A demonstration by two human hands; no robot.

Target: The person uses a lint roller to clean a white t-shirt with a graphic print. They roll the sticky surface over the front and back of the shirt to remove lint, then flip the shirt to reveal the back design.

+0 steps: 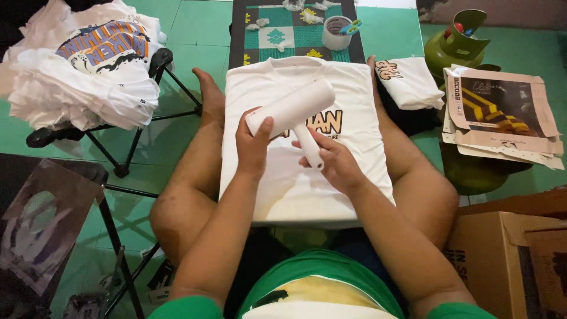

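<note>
A person sits on a green floor (195,23) with a white shirt (301,177) spread flat over a board on the lap. Both hands hold a white lint roller (295,115) just above the shirt's printed chest. The left hand (253,145) wraps the near end of the roller's drum, thumb on top. The right hand (331,159) closes round the lower part of the handle, which slants down from the drum toward the shirt's right edge.

The roller looks light and rigid, a plastic handle with a paper-wound drum. Its outer sheet is likely tacky, so the handle is the clean place to grip; the drum end serves for peeling or steadying. The shirt is soft, thin cloth that would bunch under a sideways drag, and is best taken by hem or shoulders.

Beyond the shirt's far edge lies a patterned mat (283,32) with a white cup (336,32) holding scissors. At the shirt's right far corner sits a folded shirt (410,82). A pile of shirts (82,71) rests on a folding stool at the left. Flat printed card packets (502,112) lie to the right, a cardboard box (502,254) nearer.
</note>
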